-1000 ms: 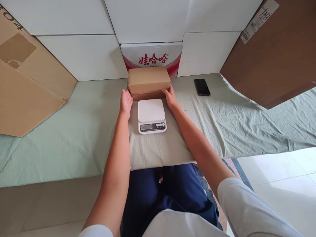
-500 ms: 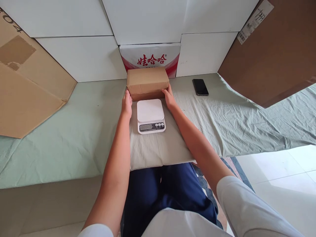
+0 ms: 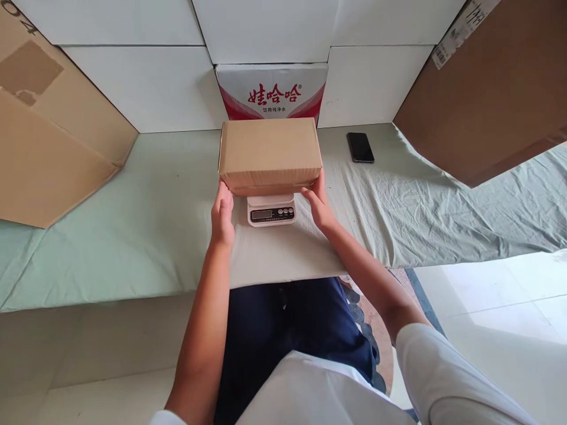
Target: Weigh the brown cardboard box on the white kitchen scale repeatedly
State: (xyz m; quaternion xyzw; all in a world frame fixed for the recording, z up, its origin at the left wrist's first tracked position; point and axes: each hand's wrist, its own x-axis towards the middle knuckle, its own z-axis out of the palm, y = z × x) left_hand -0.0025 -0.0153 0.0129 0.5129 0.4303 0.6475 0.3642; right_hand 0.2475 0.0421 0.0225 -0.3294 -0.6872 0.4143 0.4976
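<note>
Left hand [image 3: 222, 219], right hand [image 3: 319, 205] clamped on opposite ends of brown rectangular cardboard box [image 3: 271, 147], hiding rear of white plastic digital scale [image 3: 271, 213]; box-scale contact unclear.

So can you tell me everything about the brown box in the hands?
The brown box looks like plain cardboard, oblong and shut, lying crosswise with top and front showing. The left hand and right hand hold it at opposite ends. It hides the back of the white scale; I can't tell whether they touch.
</note>
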